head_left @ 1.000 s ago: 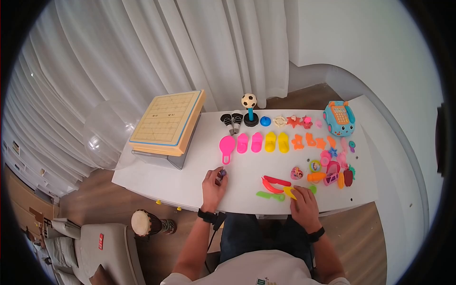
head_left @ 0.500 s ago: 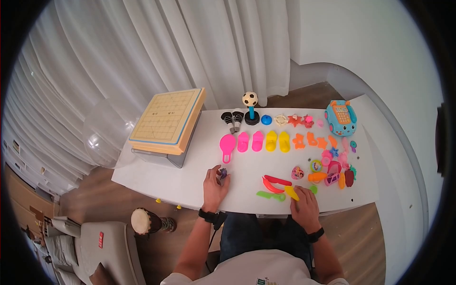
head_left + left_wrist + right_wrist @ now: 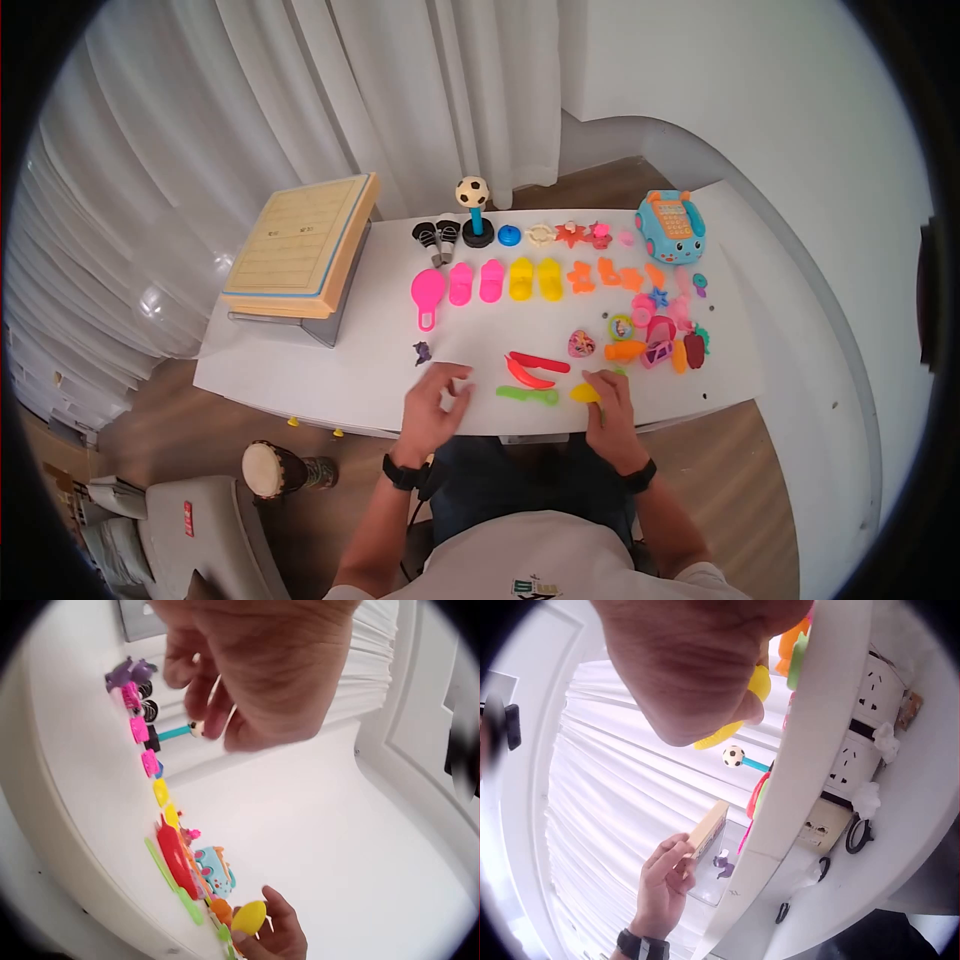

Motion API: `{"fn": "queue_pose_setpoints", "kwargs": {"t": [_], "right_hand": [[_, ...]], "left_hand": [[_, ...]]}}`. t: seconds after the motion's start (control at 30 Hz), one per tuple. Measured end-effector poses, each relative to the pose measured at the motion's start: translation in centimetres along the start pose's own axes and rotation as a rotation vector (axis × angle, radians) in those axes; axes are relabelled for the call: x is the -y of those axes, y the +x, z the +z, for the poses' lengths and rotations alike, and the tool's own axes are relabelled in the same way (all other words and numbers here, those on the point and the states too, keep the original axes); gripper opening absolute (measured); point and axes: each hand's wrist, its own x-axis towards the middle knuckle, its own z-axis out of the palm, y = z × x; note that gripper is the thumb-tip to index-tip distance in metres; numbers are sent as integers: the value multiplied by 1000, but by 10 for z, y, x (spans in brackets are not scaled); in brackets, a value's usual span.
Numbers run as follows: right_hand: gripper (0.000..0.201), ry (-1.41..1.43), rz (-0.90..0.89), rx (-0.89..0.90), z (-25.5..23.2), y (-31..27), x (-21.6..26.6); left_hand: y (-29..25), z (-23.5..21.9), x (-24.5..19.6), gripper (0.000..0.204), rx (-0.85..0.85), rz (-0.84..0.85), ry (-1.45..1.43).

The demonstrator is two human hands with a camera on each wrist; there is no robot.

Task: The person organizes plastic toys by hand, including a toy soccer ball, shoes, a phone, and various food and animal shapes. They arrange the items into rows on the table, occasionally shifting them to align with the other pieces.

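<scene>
At the near edge of the white table (image 3: pixel 380 390), the right hand (image 3: pixel 612 425) pinches a yellow piece (image 3: pixel 584 393) between thumb and fingers, its forearm reaching in over the edge; the left hand (image 3: pixel 430 412) has its fingers loosely bent around nothing, back of the hand up, a black band on its wrist; between the hands and slightly beyond lie a green knife (image 3: pixel 525 395), a red curved piece (image 3: pixel 528 374) and a red straight piece (image 3: pixel 540 362); a purple figure (image 3: pixel 422 352) sits just past the left hand; farther back come a pink paddle (image 3: pixel 428 290), pink shoes (image 3: pixel 475 283) and yellow shoes (image 3: pixel 536 279); behind them stand a football on a stand (image 3: pixel 474 215) and, to the right, a blue toy telephone (image 3: pixel 670 228).
</scene>
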Motion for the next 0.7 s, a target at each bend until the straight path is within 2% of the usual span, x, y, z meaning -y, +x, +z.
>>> {"fn": "queue_pose_setpoints", "kwargs": {"t": [0.03,0.1,0.17,0.2,0.23,0.27,0.3,0.37,0.4,0.5,0.53,0.57,0.7], "right_hand": [[52,-7,-11,16,-1,0,4],[48,19,-12,21,-7,3,6],[46,-61,-120,-71,-20,12,11],[46,-70,-124,-69,-27,14,11],[46,-134,-125,-166,-37,15,9],[45,-196,-128,-263,-46,17,8],[45,-204,-136,-257,-53,17,7],[47,-89,73,-389,-67,11,5],[48,27,82,-455,-68,8,-5],[50,131,148,-545,-74,-3,-6],[52,110,145,-528,-78,-9,-6],[52,111,138,-523,-81,-14,-7],[51,110,145,-521,-93,-30,-11]], "left_hand": [[0,8,-7,22,-5,-2,-14],[1,25,-17,25,87,188,73],[3,38,-28,26,131,137,35],[7,47,-33,26,108,210,23],[13,56,-38,26,83,283,11],[19,67,-43,30,129,328,50],[29,79,-49,30,120,327,42],[47,110,-61,40,204,375,53],[53,128,-63,40,194,375,45],[70,177,-66,48,257,412,104],[72,188,-69,47,291,407,230],[73,196,-69,47,326,396,360],[74,207,-64,40,329,429,513]]}}
